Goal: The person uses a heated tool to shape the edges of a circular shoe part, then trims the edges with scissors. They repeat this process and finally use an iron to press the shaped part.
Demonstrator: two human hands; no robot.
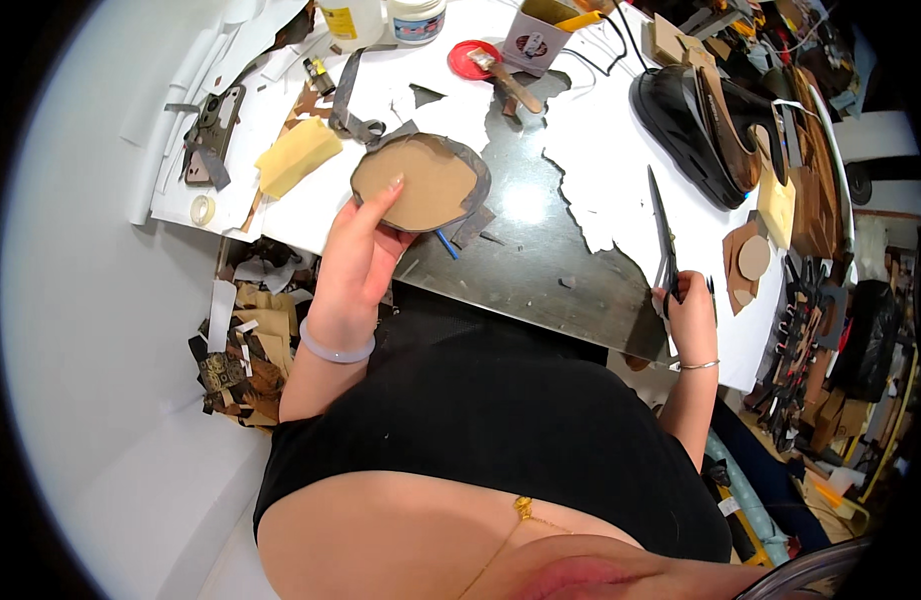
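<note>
My left hand [366,255] grips a round tan board [426,185] edged with dark grey material, thumb resting on its face. A blue stick-like item [447,243] shows just below the board. My right hand [689,305] is closed around the handles of long black scissors [662,220], blades pointing away from me, at the right of the worktable [601,150]. A yellow sheet or pad [299,155] and curled dark strips [359,120] lie near the board. A small cardboard disc [754,257] on brown scraps sits right of the scissors.
A red lid [466,58] with a brush, a tin [534,40] and white containers [416,18] stand at the back. A phone [213,135] lies left, a black machine [691,130] right. A worn metal plate [521,280] covers the middle front. Scrap piles [261,360] are below left.
</note>
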